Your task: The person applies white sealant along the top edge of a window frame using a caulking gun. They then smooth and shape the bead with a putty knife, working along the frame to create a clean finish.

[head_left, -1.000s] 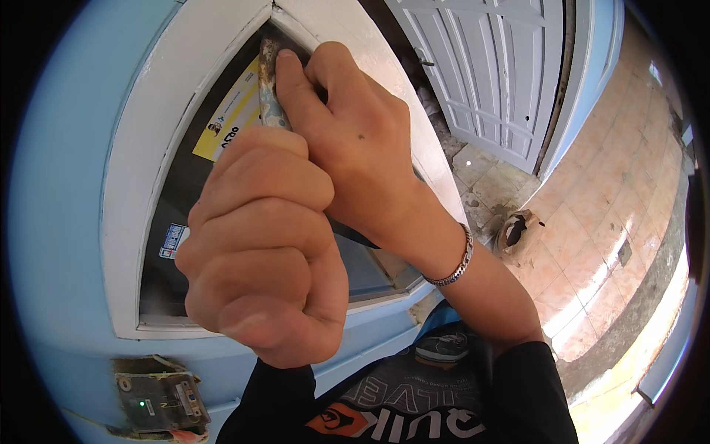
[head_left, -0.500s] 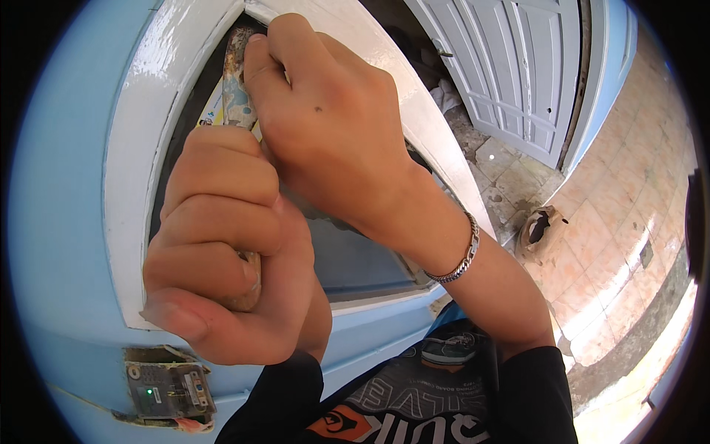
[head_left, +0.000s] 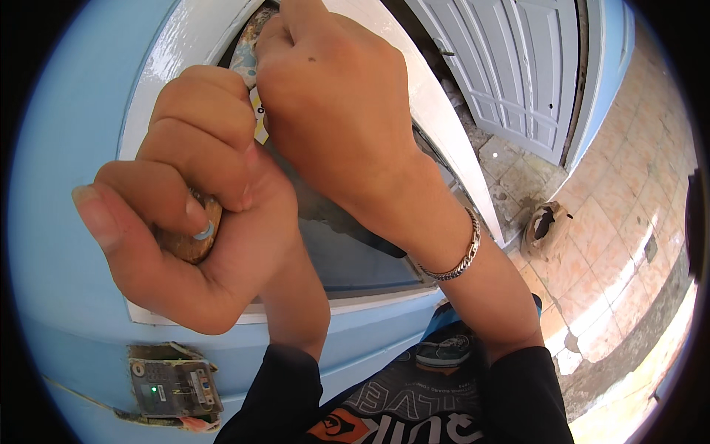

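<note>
My left hand (head_left: 196, 192) is closed around the wooden handle (head_left: 196, 240) of a long tool, whose rounded end shows below the curled fingers. Beyond that fist a rusty, paint-spattered part of the tool (head_left: 246, 55) comes out, and my right hand (head_left: 336, 103) is closed over it at the top of the view. The tool's far end is hidden, so its exact kind cannot be told. Both hands are held in front of a white window frame (head_left: 166, 63) with dark glass (head_left: 347, 266). A yellow and white printed piece (head_left: 259, 122) shows between the hands.
Light blue wall (head_left: 66, 244) surrounds the frame. Low on the left, a grey meter box (head_left: 174, 388) with a green light is set into the wall. To the right are a white panelled door (head_left: 510, 81), a brown bag (head_left: 543, 226) and a tiled floor (head_left: 606, 214).
Both hands have moved up, the left one also to the left, with the tool between them. My left thumb now sticks out farther, and more of the handle's end shows.
</note>
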The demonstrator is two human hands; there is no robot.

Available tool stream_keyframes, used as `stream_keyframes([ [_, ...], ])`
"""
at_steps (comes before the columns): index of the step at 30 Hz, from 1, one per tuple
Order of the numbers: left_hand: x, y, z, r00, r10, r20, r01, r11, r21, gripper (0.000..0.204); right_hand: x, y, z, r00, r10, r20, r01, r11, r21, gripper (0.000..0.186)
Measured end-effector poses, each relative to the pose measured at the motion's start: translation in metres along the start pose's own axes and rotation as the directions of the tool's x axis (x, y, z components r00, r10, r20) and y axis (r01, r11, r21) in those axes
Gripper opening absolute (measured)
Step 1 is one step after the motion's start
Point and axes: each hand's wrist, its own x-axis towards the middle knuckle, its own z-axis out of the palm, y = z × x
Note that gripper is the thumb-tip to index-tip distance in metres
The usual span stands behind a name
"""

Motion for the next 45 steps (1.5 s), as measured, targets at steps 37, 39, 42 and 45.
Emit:
stream_keyframes([
  [37, -0.024, -0.011, 0.025, 0.988, 0.141, 0.054, -0.147, 0.983, 0.112, 0.028, -0.012, 0.013, -0.018, 0.983, 0.093, 0.159, -0.101, 0.994, 0.04, 0.042],
  [39, -0.025, -0.014, 0.032, 0.982, 0.186, 0.011, -0.187, 0.977, 0.103, 0.027, -0.013, 0.014, -0.02, 0.979, 0.07, 0.193, -0.08, 0.996, 0.042, 0.041],
  [42, -0.022, -0.018, 0.033, 0.968, 0.246, 0.043, -0.248, 0.965, 0.08, 0.025, -0.015, 0.016, -0.025, 0.965, 0.036, 0.258, -0.04, 0.999, 0.01, 0.043],
  [45, -0.017, -0.018, 0.027, 0.97, 0.243, -0.005, -0.242, 0.97, 0.034, 0.023, -0.016, 0.017, -0.026, 0.966, 0.005, 0.26, -0.004, 1.0, -0.004, 0.044],
])
